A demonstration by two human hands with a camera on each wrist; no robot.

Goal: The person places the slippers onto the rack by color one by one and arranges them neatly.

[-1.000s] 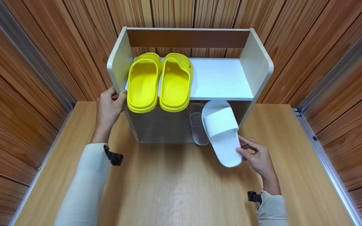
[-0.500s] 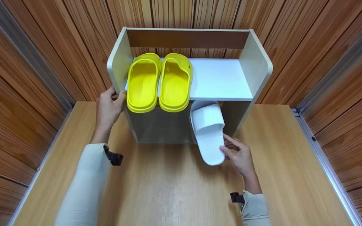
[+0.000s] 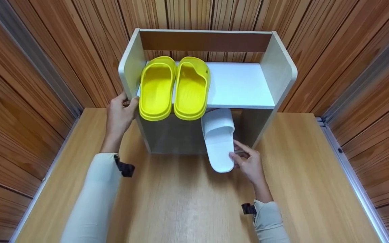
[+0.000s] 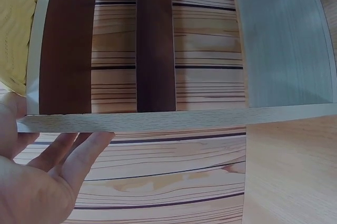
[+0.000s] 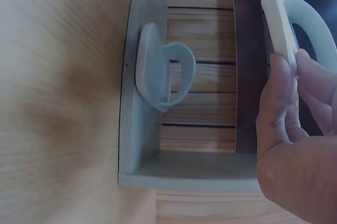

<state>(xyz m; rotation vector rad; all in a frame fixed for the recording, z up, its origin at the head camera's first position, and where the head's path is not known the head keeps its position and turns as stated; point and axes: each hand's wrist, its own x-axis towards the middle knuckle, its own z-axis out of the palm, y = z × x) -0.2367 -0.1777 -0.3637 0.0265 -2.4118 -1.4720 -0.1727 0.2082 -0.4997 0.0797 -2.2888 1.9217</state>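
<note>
My right hand (image 3: 248,164) pinches the heel-end edge of a white slide sandal (image 3: 220,145), whose toe end reaches under the upper shelf of a small shoe rack (image 3: 245,84). In the right wrist view the held sandal (image 5: 278,21) is above the lower shelf. A second white slide sandal (image 5: 150,71) stands on that lower shelf; in the head view the held one hides it. My left hand (image 3: 120,113) grips the rack's left side panel (image 4: 158,122), thumb on one side and fingers on the other. A pair of yellow clogs (image 3: 157,91) sits on the upper shelf, left of centre.
The rack stands on a wooden floor (image 3: 181,202) against a wood-panelled back wall (image 3: 191,13). Panelled side walls with metal edge strips (image 3: 353,179) rise at left and right. The rack's right side panel (image 3: 279,67) stands close by the right hand.
My right hand has carried the white slide sandal leftward and slightly up, and it now covers the other white sandal. The sandal has turned straighter. My left hand keeps its hold on the rack.
</note>
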